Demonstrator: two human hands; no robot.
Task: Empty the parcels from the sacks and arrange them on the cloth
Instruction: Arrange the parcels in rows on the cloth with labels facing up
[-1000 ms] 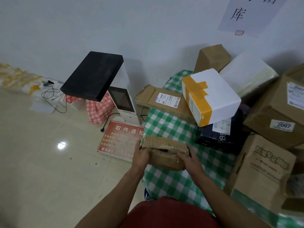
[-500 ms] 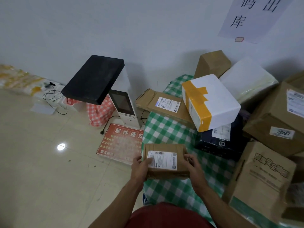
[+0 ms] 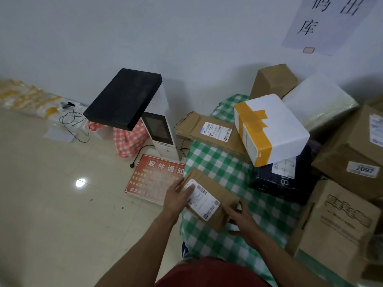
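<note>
Parcel (image 3: 215, 195): small brown box, label up, skewed, over the left edge of the cloth (image 3: 219, 166). Can't tell if it rests on the cloth or is just above it.
Left hand (image 3: 176, 198): fingers (image 3: 191, 192) look near straight, laid flat on the left end of the label. Motion blur there, and the covered part of the label is unreadable.
Right hand (image 3: 241, 220): curled round the near right corner, thumb on the side face. Fingertips go under the box, hidden.
Cloth: green check. Its right and far parts are buried under the pile, its near edge is hidden by the person's red top.
Pile, all touching:
- foam box (image 3: 275, 125), yellow tape, tilted on a dark box (image 3: 284, 183) and leaning onto a flat parcel (image 3: 207, 129)
- carton (image 3: 352, 150), sticker "2097", cut off at the right edge
- printed carton (image 3: 339, 230) near right, print blurred
Kiosk (image 3: 124, 98) stands on the floor (image 3: 51, 204) left of the cloth. Its black top hides part of its screen and of a red check bundle (image 3: 130, 139) behind it.
Red sign (image 3: 153, 177) lies flat on the floor, with its right edge under the cloth and hand. Small text not legible.
</note>
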